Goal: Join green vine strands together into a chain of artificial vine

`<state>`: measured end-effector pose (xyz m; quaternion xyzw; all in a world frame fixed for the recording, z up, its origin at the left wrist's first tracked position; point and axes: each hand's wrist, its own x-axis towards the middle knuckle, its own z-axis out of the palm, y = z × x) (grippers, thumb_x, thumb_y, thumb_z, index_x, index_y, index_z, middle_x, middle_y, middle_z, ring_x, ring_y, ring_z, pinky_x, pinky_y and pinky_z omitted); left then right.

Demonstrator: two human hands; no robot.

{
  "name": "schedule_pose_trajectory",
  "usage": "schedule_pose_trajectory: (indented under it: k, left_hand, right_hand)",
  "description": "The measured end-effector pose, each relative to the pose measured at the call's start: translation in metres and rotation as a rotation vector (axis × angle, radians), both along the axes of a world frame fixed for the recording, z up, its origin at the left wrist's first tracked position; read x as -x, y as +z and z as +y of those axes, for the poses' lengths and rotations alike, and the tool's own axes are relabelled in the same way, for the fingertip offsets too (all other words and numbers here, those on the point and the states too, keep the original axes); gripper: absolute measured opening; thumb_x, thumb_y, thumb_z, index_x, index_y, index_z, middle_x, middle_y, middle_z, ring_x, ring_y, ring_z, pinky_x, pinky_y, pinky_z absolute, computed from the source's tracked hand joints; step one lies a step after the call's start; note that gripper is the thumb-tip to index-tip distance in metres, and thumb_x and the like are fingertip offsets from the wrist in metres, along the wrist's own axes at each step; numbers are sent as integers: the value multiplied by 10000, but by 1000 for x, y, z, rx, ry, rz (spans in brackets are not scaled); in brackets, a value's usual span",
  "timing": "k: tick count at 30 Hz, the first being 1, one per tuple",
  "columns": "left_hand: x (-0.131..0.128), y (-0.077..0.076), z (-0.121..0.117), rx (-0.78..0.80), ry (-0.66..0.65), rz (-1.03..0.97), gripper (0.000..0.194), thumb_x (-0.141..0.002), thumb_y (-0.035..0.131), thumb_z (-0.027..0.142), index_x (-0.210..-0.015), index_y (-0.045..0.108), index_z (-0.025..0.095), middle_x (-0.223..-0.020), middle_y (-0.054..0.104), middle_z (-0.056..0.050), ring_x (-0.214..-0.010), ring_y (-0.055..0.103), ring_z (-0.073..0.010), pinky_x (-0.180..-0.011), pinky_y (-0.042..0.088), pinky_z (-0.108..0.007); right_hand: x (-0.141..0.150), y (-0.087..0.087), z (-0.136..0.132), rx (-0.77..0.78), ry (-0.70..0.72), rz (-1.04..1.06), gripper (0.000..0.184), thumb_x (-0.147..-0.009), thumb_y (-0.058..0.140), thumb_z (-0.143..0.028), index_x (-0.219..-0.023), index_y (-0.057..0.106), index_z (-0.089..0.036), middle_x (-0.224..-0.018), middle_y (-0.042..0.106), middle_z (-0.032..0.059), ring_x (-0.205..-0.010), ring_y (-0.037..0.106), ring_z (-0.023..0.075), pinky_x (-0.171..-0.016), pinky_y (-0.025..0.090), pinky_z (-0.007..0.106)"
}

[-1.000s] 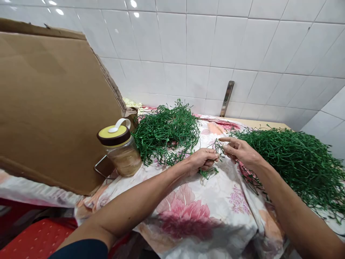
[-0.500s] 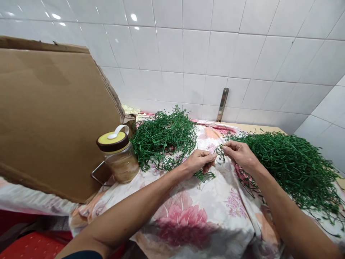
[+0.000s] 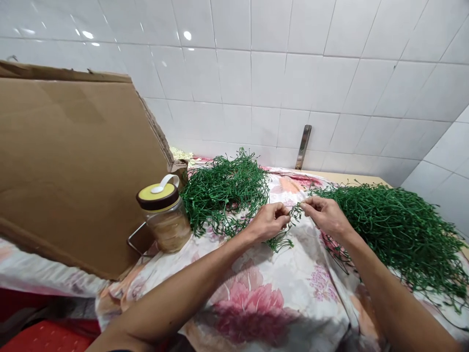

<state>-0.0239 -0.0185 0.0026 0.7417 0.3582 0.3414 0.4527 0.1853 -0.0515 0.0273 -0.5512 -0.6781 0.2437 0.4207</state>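
Working a thin green sprig [image 3: 296,212] between both hands, just above the floral tablecloth [image 3: 252,298], in the gap between the left green heap [image 3: 227,188] and the right green heap [image 3: 395,234]. Right hand [image 3: 328,215]: thumb and index pinched together on the sprig's upper end. Left hand [image 3: 269,222]: fingers curled in, thumb against index, seemingly gripping the sprig's near side; contact partly hidden. Small green bunch [image 3: 280,242] sits right below it, can't tell if held or lying on the tablecloth. Step in hand reads as fingertip work on one sprig. Next move calls for light opposed pinches, tips close, no snagging of the bunch below
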Motion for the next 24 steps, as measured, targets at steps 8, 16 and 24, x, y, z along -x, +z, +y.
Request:
schedule_pose_trajectory:
  k: [8,16,24]
  left_hand:
    - [-3,7,-4,163,-66,-153,238,-822,644,349,-938,598,146,-711,578,8,-569,589,-115,-566,452,-233]
    - [1,9,-3,-26,33,51,395,-836,617,488,-646,582,144,-579,504,16,-552,439,-99,-531,308,-228]
    - [0,15,-8,-86,20,134,278,-813,622,390,-689,634,142,-593,441,41,-573,364,-96,-543,255,-236]
  right_hand:
    - [4,3,-3,24,55,-39,316,-874,614,-459,-751,691,-178,-622,590,5,-540,465,127,-490,339,245]
    - [4,5,-6,-31,61,-206,287,-902,599,-420,-780,720,-189,-649,629,7,-597,506,142,-582,378,266]
    - [5,4,-2,-296,43,-430,246,-960,548,-346,-891,737,-205,-858,726,83,-762,637,206,-745,456,315]
